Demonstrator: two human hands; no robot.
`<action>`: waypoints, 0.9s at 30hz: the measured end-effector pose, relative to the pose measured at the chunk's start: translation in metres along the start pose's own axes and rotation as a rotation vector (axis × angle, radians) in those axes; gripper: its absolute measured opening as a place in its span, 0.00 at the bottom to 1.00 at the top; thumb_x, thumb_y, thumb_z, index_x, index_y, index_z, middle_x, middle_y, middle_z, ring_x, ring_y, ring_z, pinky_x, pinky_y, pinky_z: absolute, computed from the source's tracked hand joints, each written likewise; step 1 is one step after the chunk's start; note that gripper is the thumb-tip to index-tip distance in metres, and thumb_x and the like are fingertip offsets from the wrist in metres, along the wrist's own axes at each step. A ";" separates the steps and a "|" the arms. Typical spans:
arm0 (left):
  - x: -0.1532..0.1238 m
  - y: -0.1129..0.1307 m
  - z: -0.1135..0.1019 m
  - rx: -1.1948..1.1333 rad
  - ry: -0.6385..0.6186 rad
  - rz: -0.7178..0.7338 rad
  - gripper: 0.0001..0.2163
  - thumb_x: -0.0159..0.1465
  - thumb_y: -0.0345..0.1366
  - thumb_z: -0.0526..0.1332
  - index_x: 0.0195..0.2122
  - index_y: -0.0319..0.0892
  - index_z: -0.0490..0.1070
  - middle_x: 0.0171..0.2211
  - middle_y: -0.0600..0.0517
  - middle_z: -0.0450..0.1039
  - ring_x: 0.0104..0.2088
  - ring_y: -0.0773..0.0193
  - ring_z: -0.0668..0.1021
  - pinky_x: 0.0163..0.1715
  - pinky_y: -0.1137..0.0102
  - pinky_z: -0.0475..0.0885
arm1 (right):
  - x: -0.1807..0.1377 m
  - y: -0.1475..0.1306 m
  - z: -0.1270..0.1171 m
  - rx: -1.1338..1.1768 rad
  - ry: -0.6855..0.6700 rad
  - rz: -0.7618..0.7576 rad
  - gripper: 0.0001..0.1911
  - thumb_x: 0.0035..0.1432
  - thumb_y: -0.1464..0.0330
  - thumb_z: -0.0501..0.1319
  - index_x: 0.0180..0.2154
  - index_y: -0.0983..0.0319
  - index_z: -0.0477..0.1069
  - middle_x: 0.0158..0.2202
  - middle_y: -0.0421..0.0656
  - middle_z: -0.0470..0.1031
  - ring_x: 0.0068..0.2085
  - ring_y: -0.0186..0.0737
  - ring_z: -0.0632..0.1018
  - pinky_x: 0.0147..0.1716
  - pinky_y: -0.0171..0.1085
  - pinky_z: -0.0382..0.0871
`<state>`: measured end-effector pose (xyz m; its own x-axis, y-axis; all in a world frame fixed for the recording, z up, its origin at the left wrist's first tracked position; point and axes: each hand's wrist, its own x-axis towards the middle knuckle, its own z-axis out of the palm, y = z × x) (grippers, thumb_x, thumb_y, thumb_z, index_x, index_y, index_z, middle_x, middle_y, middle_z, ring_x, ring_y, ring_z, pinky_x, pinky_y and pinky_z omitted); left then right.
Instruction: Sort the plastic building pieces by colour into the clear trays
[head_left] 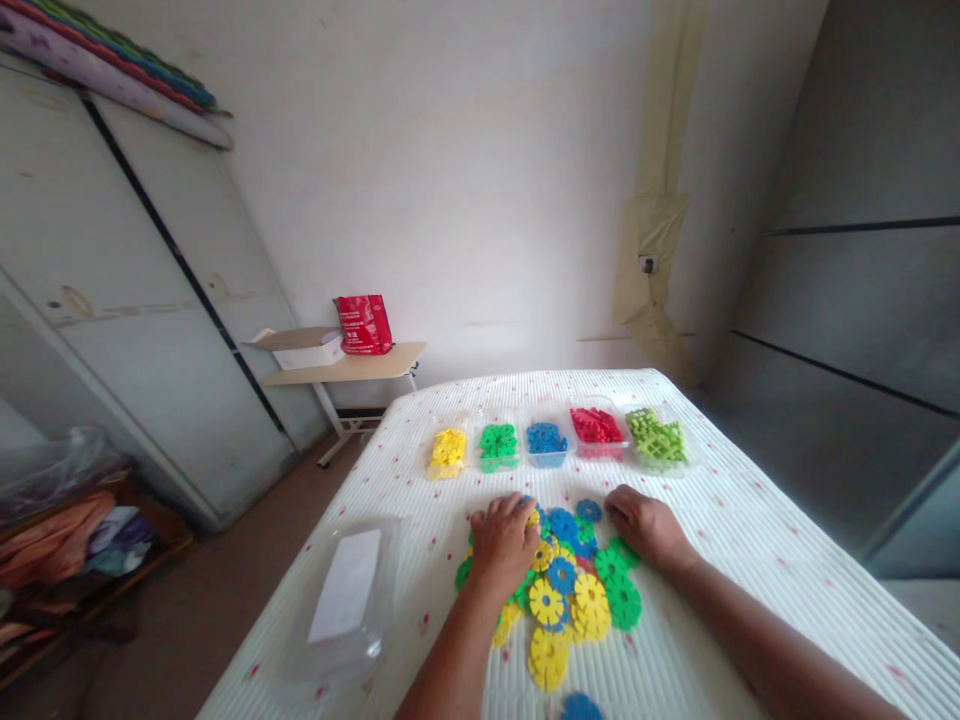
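A pile of flat plastic snowflake discs [570, 590] in yellow, blue, green and red lies on the white bedspread [750, 560]. My left hand [504, 540] rests palm down on the pile's left side, fingers curled over some discs. My right hand [645, 525] lies at the pile's upper right edge with fingers bent down onto the cloth. What either hand grips is hidden. Beyond the pile stand several clear trays in a row: yellow [448, 450], green [499, 445], blue [546, 441], red [598, 428] and light green [657, 438] pieces.
A clear plastic container [349, 600] with a white label lies at the bed's left edge. A small wooden table [352, 368] with a red bag [364, 324] and a box stands by the wall. Cluttered shelf at the left; grey cabinet doors behind.
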<state>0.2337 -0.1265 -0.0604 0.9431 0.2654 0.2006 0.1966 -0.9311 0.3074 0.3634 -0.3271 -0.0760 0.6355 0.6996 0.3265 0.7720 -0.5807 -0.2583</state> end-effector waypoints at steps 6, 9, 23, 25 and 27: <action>-0.001 -0.009 0.001 -0.103 0.061 -0.001 0.14 0.57 0.33 0.56 0.45 0.48 0.69 0.48 0.52 0.71 0.50 0.61 0.69 0.50 0.63 0.61 | 0.000 0.002 0.002 -0.009 0.007 -0.010 0.13 0.58 0.70 0.46 0.30 0.61 0.68 0.31 0.43 0.71 0.31 0.35 0.73 0.31 0.32 0.63; 0.000 -0.015 0.002 -0.150 0.071 -0.002 0.12 0.56 0.30 0.56 0.41 0.46 0.70 0.45 0.53 0.72 0.48 0.63 0.70 0.50 0.66 0.61 | -0.001 0.003 0.003 -0.027 0.004 -0.011 0.13 0.58 0.70 0.46 0.30 0.61 0.68 0.31 0.42 0.71 0.31 0.35 0.73 0.31 0.31 0.62; -0.002 -0.020 -0.009 0.075 0.088 -0.172 0.12 0.56 0.27 0.54 0.39 0.45 0.70 0.38 0.51 0.73 0.43 0.60 0.71 0.41 0.66 0.61 | -0.001 0.001 0.001 -0.025 -0.006 -0.011 0.14 0.59 0.70 0.45 0.30 0.61 0.68 0.31 0.43 0.71 0.32 0.35 0.73 0.31 0.32 0.62; -0.002 -0.014 -0.009 0.098 0.090 -0.166 0.11 0.60 0.34 0.53 0.42 0.47 0.69 0.39 0.50 0.73 0.43 0.59 0.71 0.40 0.64 0.60 | -0.001 0.001 0.001 -0.024 -0.004 -0.012 0.14 0.59 0.70 0.46 0.30 0.61 0.68 0.31 0.43 0.71 0.32 0.35 0.73 0.31 0.31 0.62; -0.001 -0.009 -0.007 0.115 0.084 -0.123 0.12 0.61 0.39 0.52 0.43 0.48 0.69 0.40 0.50 0.72 0.44 0.57 0.69 0.40 0.63 0.59 | -0.001 0.001 0.002 -0.026 -0.005 -0.005 0.14 0.59 0.70 0.46 0.30 0.61 0.68 0.31 0.43 0.71 0.31 0.35 0.72 0.30 0.31 0.61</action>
<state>0.2292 -0.1171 -0.0570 0.8852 0.3949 0.2461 0.3433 -0.9113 0.2273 0.3640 -0.3278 -0.0781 0.6320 0.7045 0.3229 0.7746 -0.5880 -0.2330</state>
